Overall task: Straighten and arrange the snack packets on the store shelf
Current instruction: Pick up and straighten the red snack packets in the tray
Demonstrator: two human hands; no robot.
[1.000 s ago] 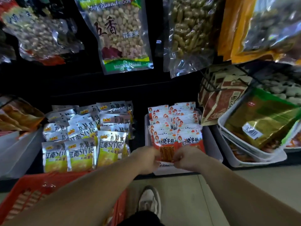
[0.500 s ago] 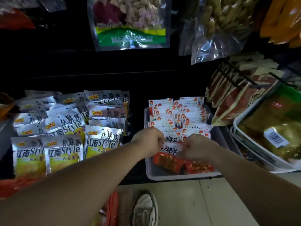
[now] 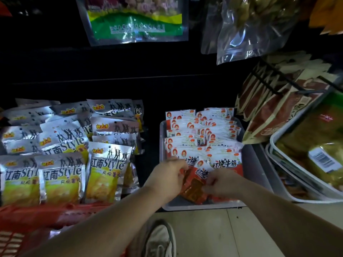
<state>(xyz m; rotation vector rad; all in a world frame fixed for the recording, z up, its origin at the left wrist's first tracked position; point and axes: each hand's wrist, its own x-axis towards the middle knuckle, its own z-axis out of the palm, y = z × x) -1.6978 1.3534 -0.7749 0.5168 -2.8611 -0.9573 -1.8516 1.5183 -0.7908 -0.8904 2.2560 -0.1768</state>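
Note:
A grey tray [image 3: 257, 167] on the low shelf holds several rows of small red-and-white snack packets [image 3: 202, 130]. My left hand [image 3: 167, 175] and my right hand [image 3: 222, 184] both pinch one tilted red packet [image 3: 194, 184] at the tray's front, left hand on its left edge, right hand on its right edge. Behind it another front packet [image 3: 226, 164] stands upright. To the left, silver-and-yellow chip packets [image 3: 61, 175] stand in overlapping rows.
A red basket [image 3: 27, 217] sits at lower left. White trays with green-gold bags [image 3: 315, 151] stand at right, brown packets [image 3: 274, 115] hang on wire hooks above them. Clear nut bags [image 3: 135, 21] hang overhead. My shoe [image 3: 159, 240] is on the tiled floor.
The view moved closer and lower toward the tray. Both hands stayed at the tray's front, and the packet between them is now lifted and tilted instead of lying flat.

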